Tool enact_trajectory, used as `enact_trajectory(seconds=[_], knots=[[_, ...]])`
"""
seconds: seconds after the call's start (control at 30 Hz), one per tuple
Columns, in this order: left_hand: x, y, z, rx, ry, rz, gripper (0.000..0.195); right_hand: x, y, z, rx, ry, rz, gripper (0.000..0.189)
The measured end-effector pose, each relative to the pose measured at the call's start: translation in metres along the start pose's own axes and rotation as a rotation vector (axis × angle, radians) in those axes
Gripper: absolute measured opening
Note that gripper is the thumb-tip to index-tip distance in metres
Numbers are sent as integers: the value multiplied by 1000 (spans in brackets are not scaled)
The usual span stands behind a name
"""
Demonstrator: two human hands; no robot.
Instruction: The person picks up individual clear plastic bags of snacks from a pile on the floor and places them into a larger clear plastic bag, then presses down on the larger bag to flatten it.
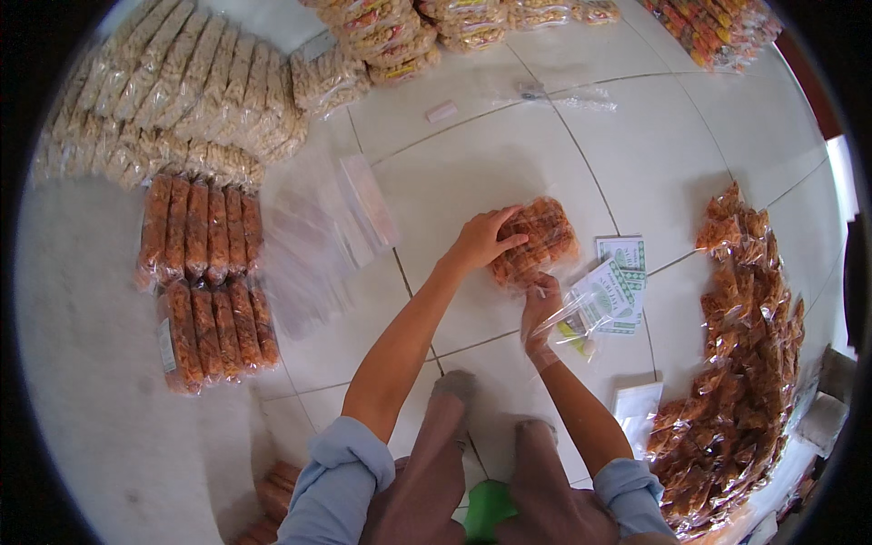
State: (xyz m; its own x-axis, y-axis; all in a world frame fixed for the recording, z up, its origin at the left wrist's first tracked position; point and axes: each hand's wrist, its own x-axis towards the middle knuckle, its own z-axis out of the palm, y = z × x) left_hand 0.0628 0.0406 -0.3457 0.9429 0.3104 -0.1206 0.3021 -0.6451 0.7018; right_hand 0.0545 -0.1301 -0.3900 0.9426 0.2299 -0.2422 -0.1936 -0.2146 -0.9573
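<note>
A clear plastic bag of reddish-brown snacks (545,235) lies on the white tiled floor before me. My left hand (484,238) rests on its left side, thumb and fingers spread over it. At its lower edge, my right hand (541,306) has its fingers closed on the bag's loose plastic end, which trails to the right. Printed paper labels (613,293) with green patterns lie in a loose pile just right of that hand, partly under the clear plastic. A yellow-green object (575,337) shows beside the right wrist; its kind is unclear.
Flat clear bags (306,252) lie at left, beside rows of packed brown snacks (197,231). Pale snack packs (184,88) are stacked at upper left, more packs (388,34) at the top. Small filled bags (742,327) form a long heap at right. A small pink piece (441,111) lies above.
</note>
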Motion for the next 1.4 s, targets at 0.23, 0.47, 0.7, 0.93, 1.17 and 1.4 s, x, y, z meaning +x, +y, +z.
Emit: enact_trajectory(seconds=[0.23,0.47,0.7,0.93,1.17,1.4], knots=[[-5,2,-5,-174,-41,-41,53,-2,8,-19,-192,-207,-344,18],[-13,2,-2,-250,29,-62,52,-23,1,-19,67,-138,-187,26],[-16,-19,0,-416,-80,-198,56,-19,4,-26,68,-269,-136,44],[-10,-22,0,-425,-64,-189,56,-19,2,-16,104,-308,-266,49],[-20,-1,7,-24,29,12,72,-13,-2,-7,-185,-262,-304,35],[-34,16,20,373,173,339,57,-10,8,-22,-120,-12,-370,24]])
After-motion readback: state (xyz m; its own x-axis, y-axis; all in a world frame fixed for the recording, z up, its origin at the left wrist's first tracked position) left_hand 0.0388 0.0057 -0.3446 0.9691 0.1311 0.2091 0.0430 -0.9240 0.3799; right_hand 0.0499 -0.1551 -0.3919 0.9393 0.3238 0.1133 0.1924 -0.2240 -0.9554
